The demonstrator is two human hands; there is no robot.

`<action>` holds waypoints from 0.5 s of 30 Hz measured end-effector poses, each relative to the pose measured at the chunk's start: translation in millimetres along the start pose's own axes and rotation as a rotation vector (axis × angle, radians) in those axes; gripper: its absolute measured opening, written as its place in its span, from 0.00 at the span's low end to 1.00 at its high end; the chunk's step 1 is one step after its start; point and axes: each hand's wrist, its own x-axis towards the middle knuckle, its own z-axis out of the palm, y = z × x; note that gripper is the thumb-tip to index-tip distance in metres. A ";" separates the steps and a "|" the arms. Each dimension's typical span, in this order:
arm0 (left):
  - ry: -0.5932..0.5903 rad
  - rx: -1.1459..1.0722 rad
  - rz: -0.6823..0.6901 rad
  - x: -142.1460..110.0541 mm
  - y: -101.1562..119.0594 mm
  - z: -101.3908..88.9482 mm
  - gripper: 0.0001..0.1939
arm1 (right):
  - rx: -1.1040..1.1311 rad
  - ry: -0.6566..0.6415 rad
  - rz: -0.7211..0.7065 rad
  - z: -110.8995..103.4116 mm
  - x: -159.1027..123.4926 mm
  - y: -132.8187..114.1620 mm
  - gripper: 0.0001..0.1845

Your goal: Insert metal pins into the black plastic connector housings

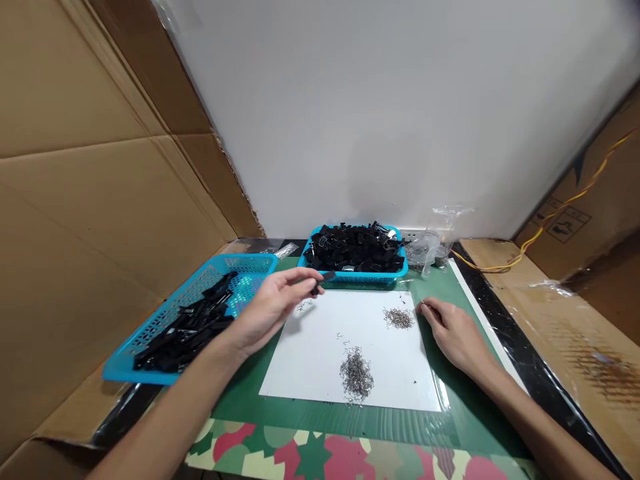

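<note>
A green desk [240,393] spans the lower middle of the frame, its front edge patterned in red, green and cream. A white sheet [310,360] lies on it at the centre. A pale wall [380,100] rises behind, with cardboard [75,220] at the left and a yellow-and-red wire [533,243] at the right.

The small, dark, narrow black part [328,275] is at the centre, above the sheet's far edge, pinched between the thumb and fingers of the left hand [277,297]. The right hand [453,330] is curled beside the sheet's right edge; whether it grips anything, I cannot tell. Tiny silvery metal bits form a large pile [357,375] and a smaller pile [399,319] on the sheet.

At the left, a blue basket [127,378] holds long black pieces [190,327]; at the upper centre, a second blue basket [350,276] is heaped with black pieces, beside a clear plastic bag [427,250].
</note>
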 end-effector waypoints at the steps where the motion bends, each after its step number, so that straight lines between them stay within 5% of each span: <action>1: -0.060 0.065 0.049 3.7 -3.8 11.9 0.12 | -0.009 -0.017 0.006 -1.3 0.5 -1.0 0.18; 6: -0.244 0.311 0.305 20.8 -23.0 62.4 0.08 | 0.018 -0.102 0.052 -7.8 4.3 -4.3 0.14; 12: -0.212 -0.025 0.092 9.8 -52.6 88.7 0.20 | 0.120 -0.174 0.077 -11.1 8.4 1.6 0.12; 15: -0.170 -0.064 0.034 1.7 -63.3 89.3 0.17 | 0.084 -0.187 0.108 -12.8 8.6 0.4 0.11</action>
